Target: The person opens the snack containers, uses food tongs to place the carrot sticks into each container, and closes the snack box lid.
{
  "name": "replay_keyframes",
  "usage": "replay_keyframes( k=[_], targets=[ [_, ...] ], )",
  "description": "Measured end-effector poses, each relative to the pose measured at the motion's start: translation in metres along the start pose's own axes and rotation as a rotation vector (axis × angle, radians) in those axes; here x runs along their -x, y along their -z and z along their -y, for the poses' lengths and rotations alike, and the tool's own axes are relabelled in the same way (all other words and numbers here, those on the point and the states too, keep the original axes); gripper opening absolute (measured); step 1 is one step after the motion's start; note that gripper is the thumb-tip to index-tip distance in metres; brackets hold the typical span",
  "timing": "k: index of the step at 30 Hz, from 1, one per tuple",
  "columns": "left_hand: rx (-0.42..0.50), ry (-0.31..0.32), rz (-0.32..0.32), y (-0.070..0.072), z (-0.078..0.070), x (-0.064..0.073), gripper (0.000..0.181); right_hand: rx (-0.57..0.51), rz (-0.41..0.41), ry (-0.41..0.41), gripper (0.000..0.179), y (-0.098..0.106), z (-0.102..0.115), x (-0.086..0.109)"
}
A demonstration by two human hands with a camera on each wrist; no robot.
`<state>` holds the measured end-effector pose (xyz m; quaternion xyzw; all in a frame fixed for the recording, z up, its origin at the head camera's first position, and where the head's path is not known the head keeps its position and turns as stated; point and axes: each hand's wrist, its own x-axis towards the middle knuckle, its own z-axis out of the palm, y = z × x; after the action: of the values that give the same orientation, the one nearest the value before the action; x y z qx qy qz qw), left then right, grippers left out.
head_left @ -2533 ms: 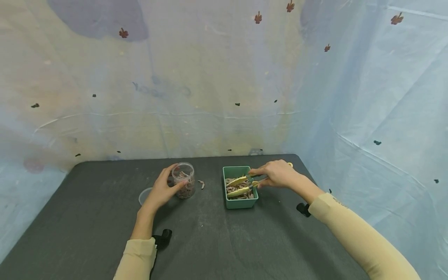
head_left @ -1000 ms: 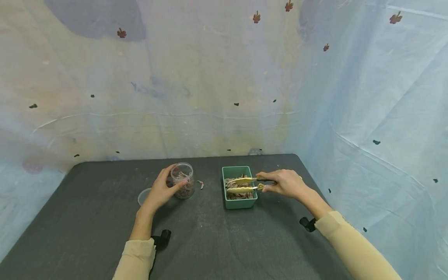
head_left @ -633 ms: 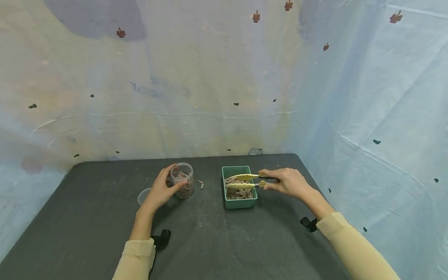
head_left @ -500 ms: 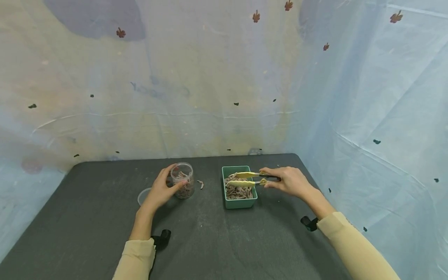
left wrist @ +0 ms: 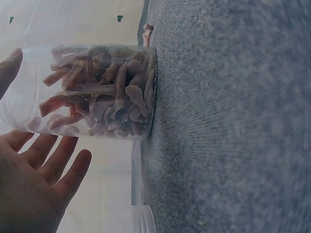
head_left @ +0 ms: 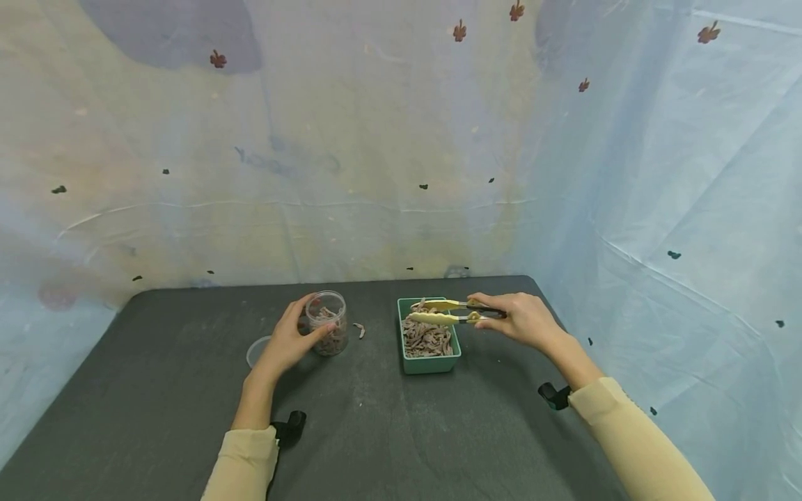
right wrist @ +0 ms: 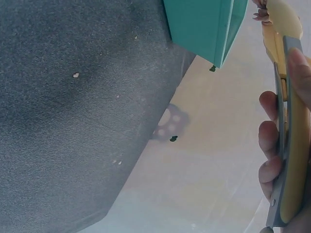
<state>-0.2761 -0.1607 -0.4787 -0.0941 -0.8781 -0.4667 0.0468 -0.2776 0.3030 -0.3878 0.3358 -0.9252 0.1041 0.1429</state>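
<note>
My left hand holds a clear plastic jar upright on the table, thumb on one side and fingers on the other. Open at the top, the jar is partly filled with short, knobbly brownish pieces. My right hand grips a pair of tongs with yellow tips and dark handles. The tips hover over a green rectangular tub full of similar pieces. At the tips, the right wrist view shows a few brownish pieces pinched between them.
One loose piece lies on the dark table between jar and tub. A clear round lid sits left of the jar, partly behind my left arm. Plastic sheeting hangs behind the table and to its right.
The tongs, first down among the pieces in the tub, have risen and moved toward its far side, with pieces at their tips. My left hand and the jar stay put.
</note>
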Motion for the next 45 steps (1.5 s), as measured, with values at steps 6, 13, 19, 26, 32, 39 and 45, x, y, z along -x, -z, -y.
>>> replay_keyframes(
  k=[6,13,19,26,32,39,45],
  targets=[
    [0.004,0.001,0.002,0.000,0.000,0.000,0.092,-0.012,0.015,-0.015,0.058,0.001,0.000,0.000],
    [-0.006,0.003,-0.006,0.000,0.001,-0.001,0.091,-0.025,-0.013,-0.001,0.058,0.001,-0.001,-0.001],
    [-0.006,-0.003,-0.003,0.000,0.001,0.000,0.091,-0.032,-0.056,0.022,0.060,0.002,-0.001,-0.005],
    [-0.006,-0.001,-0.002,0.000,0.001,-0.001,0.092,-0.037,-0.104,0.049,0.062,0.003,0.002,-0.012],
    [-0.007,0.000,-0.002,0.000,0.001,-0.001,0.091,-0.044,-0.116,0.061,0.063,0.003,0.008,-0.021],
    [-0.006,-0.002,-0.003,0.000,0.001,0.000,0.091,-0.046,-0.139,0.069,0.063,0.003,0.018,-0.035],
    [-0.002,-0.001,-0.008,0.000,0.001,0.000,0.091,-0.073,-0.146,0.093,0.063,0.003,0.027,-0.049]
  ],
)
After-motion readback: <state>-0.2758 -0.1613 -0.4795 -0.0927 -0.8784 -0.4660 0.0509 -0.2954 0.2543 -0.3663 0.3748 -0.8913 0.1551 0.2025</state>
